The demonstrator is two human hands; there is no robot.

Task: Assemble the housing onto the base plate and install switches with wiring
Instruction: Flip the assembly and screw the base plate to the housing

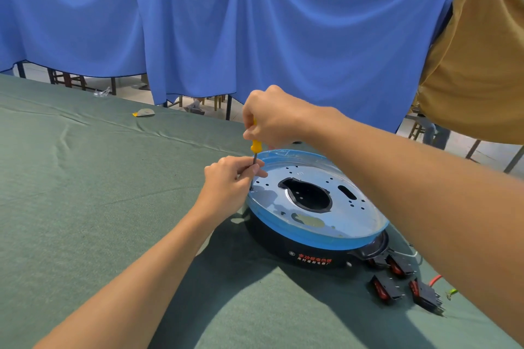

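Fastening under way: at a table point(85, 178) draped in green cloth, our right hand point(272, 119) wraps around the top of a yellow-handled screwdriver point(256, 146) and holds it upright. Our left hand point(229, 184) pinches the bare shaft low down and steadies the tip at the left rim of the shiny metal plate point(354, 215).

The plate lies flat on top of the round black housing point(283, 246), which rests on the cloth just in front of us. A blue film shows around the plate's edge. The tip appears to meet 1 of the small holes near the rim. Whether a screw sits under it is too small to tell.

We judge the job to be at an early-to-middle stage. Housing and plate are already mated, and the work now looks to be joining them at the rim. Other holes across the plate appear open, so more fastening may remain.

The switch work seems untouched. We count 4 black switches point(385, 289) with red rockers lying loose on the cloth to the right of the housing. Beside them are a white wire point(408, 253) and a red wire point(435, 279). None appears seated in the housing wall. A blue curtain point(226, 22) hangs behind the table.
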